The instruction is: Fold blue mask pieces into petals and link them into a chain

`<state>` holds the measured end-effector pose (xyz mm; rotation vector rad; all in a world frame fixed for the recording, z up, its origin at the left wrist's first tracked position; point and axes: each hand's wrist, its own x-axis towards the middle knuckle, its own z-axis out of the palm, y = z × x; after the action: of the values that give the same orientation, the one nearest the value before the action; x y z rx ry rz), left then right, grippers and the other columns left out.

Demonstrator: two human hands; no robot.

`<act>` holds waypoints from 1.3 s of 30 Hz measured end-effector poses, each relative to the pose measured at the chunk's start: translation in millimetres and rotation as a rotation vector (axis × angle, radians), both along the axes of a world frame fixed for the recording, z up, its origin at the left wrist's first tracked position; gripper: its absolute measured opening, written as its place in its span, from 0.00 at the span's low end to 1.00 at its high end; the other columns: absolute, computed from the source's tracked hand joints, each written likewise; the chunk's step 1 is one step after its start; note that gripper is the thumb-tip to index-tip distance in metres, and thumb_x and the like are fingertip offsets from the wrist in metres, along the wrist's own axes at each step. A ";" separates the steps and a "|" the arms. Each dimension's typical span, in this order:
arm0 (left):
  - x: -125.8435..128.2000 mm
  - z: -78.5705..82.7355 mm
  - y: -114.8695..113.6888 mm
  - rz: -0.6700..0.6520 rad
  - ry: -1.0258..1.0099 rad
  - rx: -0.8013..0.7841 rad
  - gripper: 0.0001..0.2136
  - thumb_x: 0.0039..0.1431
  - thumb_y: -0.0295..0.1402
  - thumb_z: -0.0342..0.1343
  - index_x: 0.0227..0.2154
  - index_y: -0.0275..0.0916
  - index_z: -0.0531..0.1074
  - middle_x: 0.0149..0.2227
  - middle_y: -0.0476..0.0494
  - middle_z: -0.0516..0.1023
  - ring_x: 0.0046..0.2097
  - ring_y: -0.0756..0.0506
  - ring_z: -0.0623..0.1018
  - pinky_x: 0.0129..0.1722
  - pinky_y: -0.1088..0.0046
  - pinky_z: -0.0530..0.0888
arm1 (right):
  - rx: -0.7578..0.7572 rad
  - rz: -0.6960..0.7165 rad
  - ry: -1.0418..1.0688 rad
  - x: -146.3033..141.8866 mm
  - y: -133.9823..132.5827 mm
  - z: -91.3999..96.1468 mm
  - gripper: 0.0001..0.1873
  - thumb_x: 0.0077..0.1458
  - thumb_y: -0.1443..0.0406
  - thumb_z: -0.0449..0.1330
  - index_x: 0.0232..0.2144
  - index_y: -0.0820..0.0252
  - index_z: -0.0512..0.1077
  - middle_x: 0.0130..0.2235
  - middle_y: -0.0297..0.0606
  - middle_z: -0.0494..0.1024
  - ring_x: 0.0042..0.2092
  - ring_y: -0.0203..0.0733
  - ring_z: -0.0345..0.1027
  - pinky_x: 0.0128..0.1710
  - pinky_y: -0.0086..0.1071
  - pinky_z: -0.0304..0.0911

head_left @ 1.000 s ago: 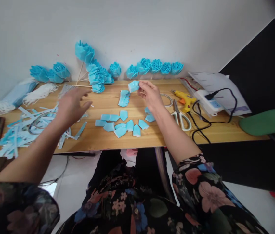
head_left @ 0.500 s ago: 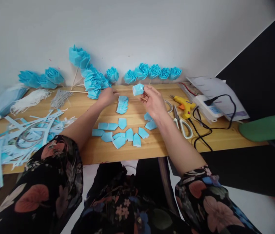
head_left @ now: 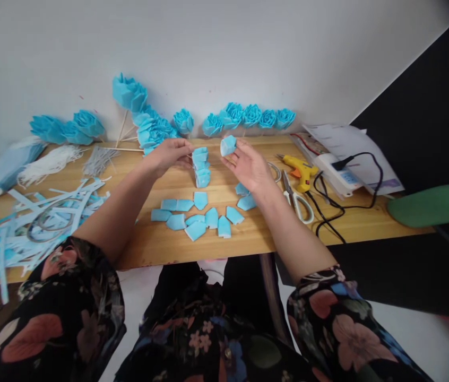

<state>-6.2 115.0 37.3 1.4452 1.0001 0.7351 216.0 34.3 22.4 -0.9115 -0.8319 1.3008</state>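
Thumb and fingers of my left hand (head_left: pixel 172 154) are closed at the left edge of a short overlapping row of blue fabric petals (head_left: pixel 201 168). The row looks pinched there; whether its lower end rests on the wood cannot be made out. To the right, my right hand (head_left: pixel 248 162) holds a single curled blue petal (head_left: pixel 228 145) between thumb and fingers, a little above the table. Nearer to me lie several loose pointed blue petals (head_left: pixel 195 231), with a few more petals (head_left: pixel 246 202) by my right wrist.
Blue fabric flowers (head_left: pixel 252 115) lean along the wall. On the right are scissors (head_left: pixel 298 201), a yellow glue gun (head_left: pixel 299 171) with its cord, and a power strip (head_left: pixel 339 175). Blue-white strips (head_left: pixel 45 228), white cords (head_left: pixel 51 163) and face masks (head_left: pixel 11 164) lie left.
My left hand has moved slightly nearer from the flowers to the petal row, which now stands higher and straighter. The petal in my right hand has turned, showing more of its pale inside.
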 end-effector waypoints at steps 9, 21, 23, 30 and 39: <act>0.3 22.2 -33.0 -0.005 -0.053 0.004 0.10 0.60 0.35 0.64 0.30 0.37 0.71 0.25 0.46 0.78 0.28 0.47 0.80 0.31 0.72 0.78 | -0.032 0.210 0.077 -13.8 -2.6 -6.1 0.16 0.44 0.54 0.72 0.34 0.52 0.77 0.41 0.33 0.84 0.46 0.43 0.76 0.52 0.38 0.71; 12.7 12.0 -49.5 0.006 -0.164 0.004 0.16 0.65 0.47 0.58 0.39 0.36 0.75 0.31 0.42 0.81 0.30 0.47 0.81 0.31 0.73 0.78 | 0.020 0.156 0.048 -16.7 4.8 -14.3 0.17 0.42 0.54 0.74 0.31 0.55 0.76 0.33 0.31 0.80 0.38 0.39 0.73 0.42 0.34 0.70; 8.7 7.2 -56.5 -0.031 -0.153 -0.027 0.22 0.64 0.52 0.57 0.41 0.35 0.77 0.35 0.38 0.83 0.33 0.46 0.82 0.33 0.72 0.78 | 0.032 0.135 0.049 -16.1 6.9 -14.5 0.18 0.42 0.53 0.74 0.31 0.55 0.75 0.32 0.31 0.80 0.38 0.40 0.74 0.43 0.35 0.71; 7.2 -6.0 -75.9 -0.193 0.053 0.029 0.19 0.53 0.48 0.68 0.38 0.36 0.82 0.35 0.40 0.84 0.37 0.44 0.82 0.38 0.70 0.79 | 0.030 0.105 0.024 -14.9 9.4 -17.1 0.20 0.43 0.50 0.73 0.32 0.54 0.73 0.34 0.32 0.80 0.42 0.43 0.76 0.46 0.39 0.73; 29.1 -19.9 -70.5 -0.006 0.018 -0.021 0.11 0.53 0.38 0.66 0.24 0.35 0.77 0.25 0.42 0.81 0.28 0.47 0.80 0.31 0.72 0.78 | -0.003 0.048 0.019 -12.6 5.9 -8.1 0.17 0.48 0.51 0.70 0.34 0.54 0.75 0.40 0.34 0.83 0.47 0.44 0.76 0.47 0.38 0.73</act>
<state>23.0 44.5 17.4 1.4381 1.0139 0.7070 203.4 40.2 14.2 -0.8853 -0.8420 1.3505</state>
